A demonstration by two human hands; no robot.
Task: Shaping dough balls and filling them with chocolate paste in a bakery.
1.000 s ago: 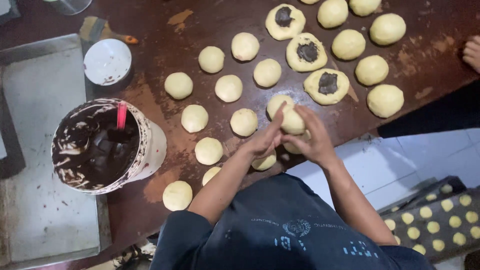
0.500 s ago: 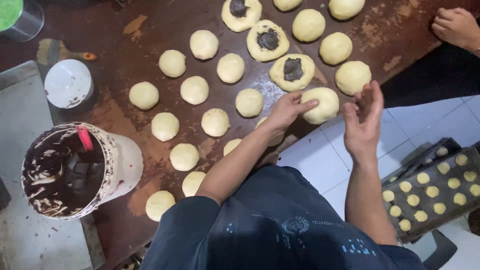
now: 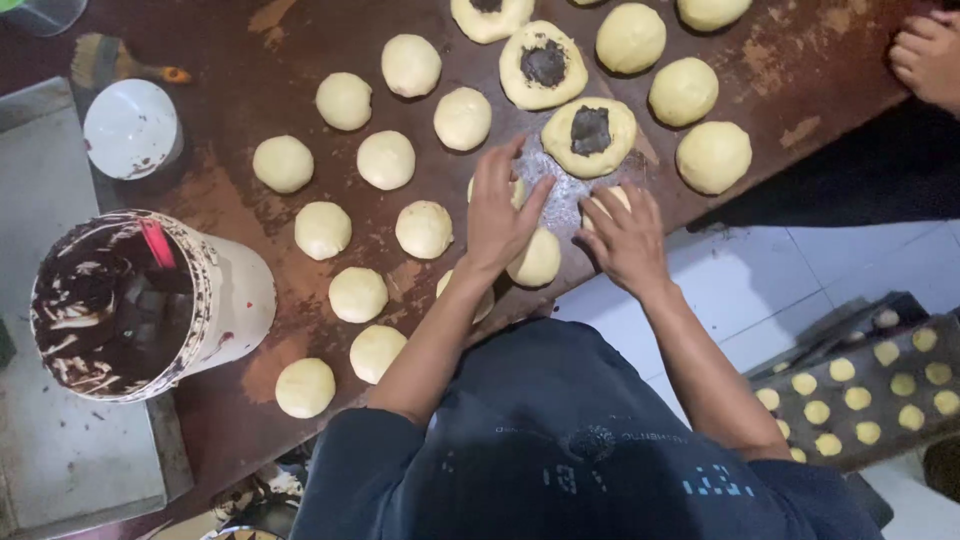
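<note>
My left hand [image 3: 497, 218] lies flat on the brown wooden table [image 3: 240, 200], fingers spread, partly over a pale dough ball [image 3: 517, 192] and touching a shiny clear plastic sheet [image 3: 556, 186]. My right hand [image 3: 626, 242] rests beside it, fingertips on another dough piece [image 3: 606, 203] at the sheet's right edge. Neither hand grips anything. Just beyond the sheet sits a flattened dough round with dark chocolate filling [image 3: 590, 134]. One more dough ball [image 3: 540, 258] lies under my left wrist.
Several round dough balls cover the table. Two more filled rounds [image 3: 543, 65] lie further back. A white bucket of chocolate filling [image 3: 130, 300] stands left, near a white lid [image 3: 132, 128], a brush [image 3: 120, 62] and a metal tray [image 3: 60, 460]. Another person's hand [image 3: 930, 60] is top right. A floor tray of dough pieces [image 3: 870, 390] is right.
My right hand, raised off the table edge half a second ago, has come down. Both hands now lie on the table at the plastic sheet, which was not in view before.
</note>
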